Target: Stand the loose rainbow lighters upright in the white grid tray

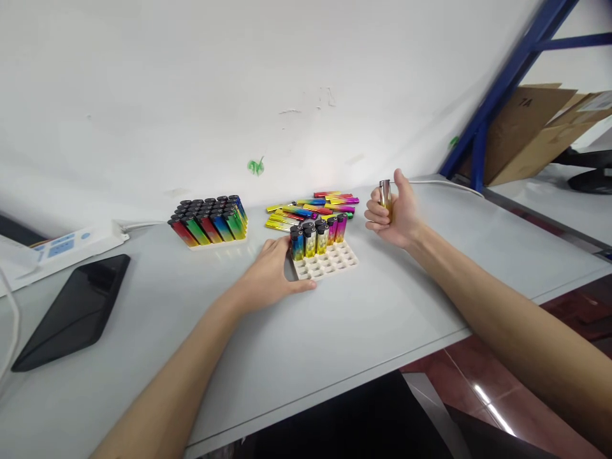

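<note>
My right hand (396,213) is raised above the table, its fingers wrapped round a shiny gold and silver lighter (385,193) that stands upright, with the thumb pointing up. My left hand (273,271) grips the left side of a white tray (340,261) with rows of holes, the thumb at its front and the fingers behind. Several upright lighters (310,242) in blue, yellow and magenta fill the tray's back and left holes, while its front holes show bare. Behind this tray lie several loose metallic coloured lighters (310,207), partly overlapping.
To the left stands a second block of several upright coloured lighters (210,220) with black tops. A dark phone (74,312) and a white power strip (71,245) lie farther left. A white wall runs behind the table. Cardboard boxes (530,134) sit beyond a blue frame (502,95) at right.
</note>
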### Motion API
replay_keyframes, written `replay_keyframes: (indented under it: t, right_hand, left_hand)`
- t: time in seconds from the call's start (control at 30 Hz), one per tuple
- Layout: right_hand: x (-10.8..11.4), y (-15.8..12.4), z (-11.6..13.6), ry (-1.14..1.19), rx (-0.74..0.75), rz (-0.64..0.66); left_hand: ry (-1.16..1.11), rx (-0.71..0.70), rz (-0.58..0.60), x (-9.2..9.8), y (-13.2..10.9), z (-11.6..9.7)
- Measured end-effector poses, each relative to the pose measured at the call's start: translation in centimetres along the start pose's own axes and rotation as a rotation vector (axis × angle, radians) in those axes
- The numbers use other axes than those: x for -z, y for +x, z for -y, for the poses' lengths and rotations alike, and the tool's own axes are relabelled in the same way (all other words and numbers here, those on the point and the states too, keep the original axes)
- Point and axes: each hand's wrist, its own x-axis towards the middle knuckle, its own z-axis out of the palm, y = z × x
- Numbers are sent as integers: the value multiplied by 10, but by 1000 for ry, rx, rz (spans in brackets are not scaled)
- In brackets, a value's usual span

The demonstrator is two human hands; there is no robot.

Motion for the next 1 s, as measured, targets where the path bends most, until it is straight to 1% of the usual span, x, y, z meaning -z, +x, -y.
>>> replay_keyframes:
  t: [0.1,0.2,0.37,0.53,0.73,0.9,1.0]
  right_hand:
    - [2,0,-2,22,-33,30]
    - [1,1,-5,44,-101,52]
    - [-4,1,-8,62,-186,33]
    - [-7,0,-9,52,-191,12]
    - [-7,1,-11,43,-186,34]
    - [-11,-1,-9,12,-220,-16]
    - [-12,-3,-8,2,-212,-29]
  left_hand:
    - [0,5,-2,0,0,0]
    - [2,10,3,1,0,0]
    - [6,7,3,1,0,-1]
    - [5,9,6,1,0,-1]
    - [13,5,9,0,1,0]
    - [17,-10,14,-1,2,2]
    - [17,-9,16,-1,2,2]
